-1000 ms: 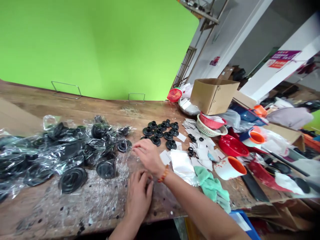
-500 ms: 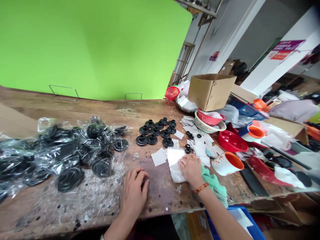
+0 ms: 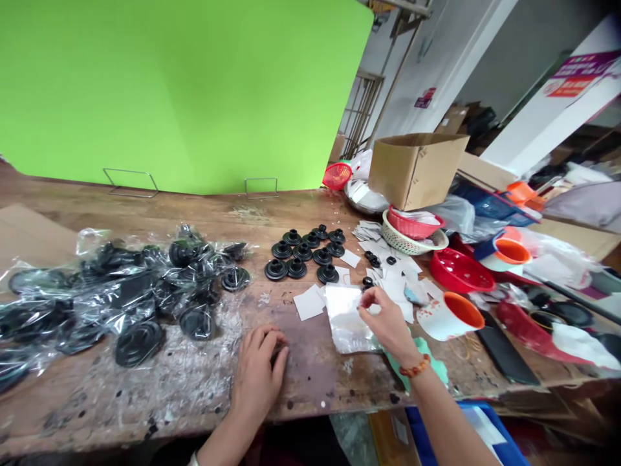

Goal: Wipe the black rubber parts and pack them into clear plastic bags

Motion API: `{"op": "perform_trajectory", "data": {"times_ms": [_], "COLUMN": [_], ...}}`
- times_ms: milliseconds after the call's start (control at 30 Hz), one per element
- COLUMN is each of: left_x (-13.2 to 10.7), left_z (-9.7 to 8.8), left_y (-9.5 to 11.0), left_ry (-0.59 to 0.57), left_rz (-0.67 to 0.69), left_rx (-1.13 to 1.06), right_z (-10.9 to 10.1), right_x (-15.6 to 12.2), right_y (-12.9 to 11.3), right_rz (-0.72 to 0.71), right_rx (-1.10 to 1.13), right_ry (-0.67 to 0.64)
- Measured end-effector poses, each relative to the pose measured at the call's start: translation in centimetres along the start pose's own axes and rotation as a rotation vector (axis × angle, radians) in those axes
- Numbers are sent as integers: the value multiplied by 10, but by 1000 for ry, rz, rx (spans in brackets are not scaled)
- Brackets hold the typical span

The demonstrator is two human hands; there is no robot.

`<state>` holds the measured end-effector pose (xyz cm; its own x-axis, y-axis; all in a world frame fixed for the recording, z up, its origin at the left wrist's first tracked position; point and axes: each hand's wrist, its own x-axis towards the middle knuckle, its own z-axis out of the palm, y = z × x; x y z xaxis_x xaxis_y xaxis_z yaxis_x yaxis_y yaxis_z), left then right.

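Note:
My left hand (image 3: 259,372) rests near the front edge of the wooden table (image 3: 204,213), its fingers curled over something small and dark that I cannot make out. My right hand (image 3: 387,317) is lifted a little above a stack of clear plastic bags (image 3: 345,317), thumb and forefinger pinched on the top bag's edge. A group of several black rubber parts (image 3: 305,252) stands behind the bags. Loose white cards (image 3: 310,301) lie around them.
Bagged black rubber parts (image 3: 121,291) cover the table's left side. A white and orange cup (image 3: 449,315), a red bowl (image 3: 460,272), baskets (image 3: 410,236) and a cardboard box (image 3: 414,167) crowd the right. A green cloth (image 3: 427,362) lies under my right wrist.
My right hand came from the black parts down to the plastic bags, then rose slightly with a pinch on the top bag. My left hand stayed in place.

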<state>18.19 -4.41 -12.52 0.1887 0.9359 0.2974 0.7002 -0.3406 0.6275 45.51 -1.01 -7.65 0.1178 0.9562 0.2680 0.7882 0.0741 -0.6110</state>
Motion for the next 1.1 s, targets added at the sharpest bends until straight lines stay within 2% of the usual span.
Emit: {"op": "perform_trajectory", "data": {"times_ms": [100,200,333,400,500,600,700,767,833,933,1100], "left_x": [0,0,1,1,3,6,8,10,13,15,17], "left_z": [-1,-2,-1,-1,-7,-17,-28,-35,-40,-46,-49], "left_y": [2,2,0,0,8,26,43,49,49,42,22], "left_ry": [1,4,8,18,65,89,6,-80,-164,-195,-104], "left_rz": [-4,-8,-24,-39,-62,-88,-144,-210,-291,-398,-570], "left_rx": [-15,-39,-88,-143,-301,-501,-707,-860,-978,-1055,-1125], "right_z": [-11,-21,-27,-26,-20,-14,-7,1,11,27,47], "right_x": [-3,-9,-16,-18,-19,-23,-30,-33,-34,-32,-23], "right_y": [-3,-8,-22,-29,-39,-54,-79,-96,-109,-118,-122], "right_rz": [-62,-217,-319,-355,-400,-462,-473,-403,-294,-172,-123], "right_rx": [-14,-94,-180,-163,-62,27,156,244,285,278,415], "right_ry": [70,143,430,466,381,257,-8,-211,-334,-371,-391]}}
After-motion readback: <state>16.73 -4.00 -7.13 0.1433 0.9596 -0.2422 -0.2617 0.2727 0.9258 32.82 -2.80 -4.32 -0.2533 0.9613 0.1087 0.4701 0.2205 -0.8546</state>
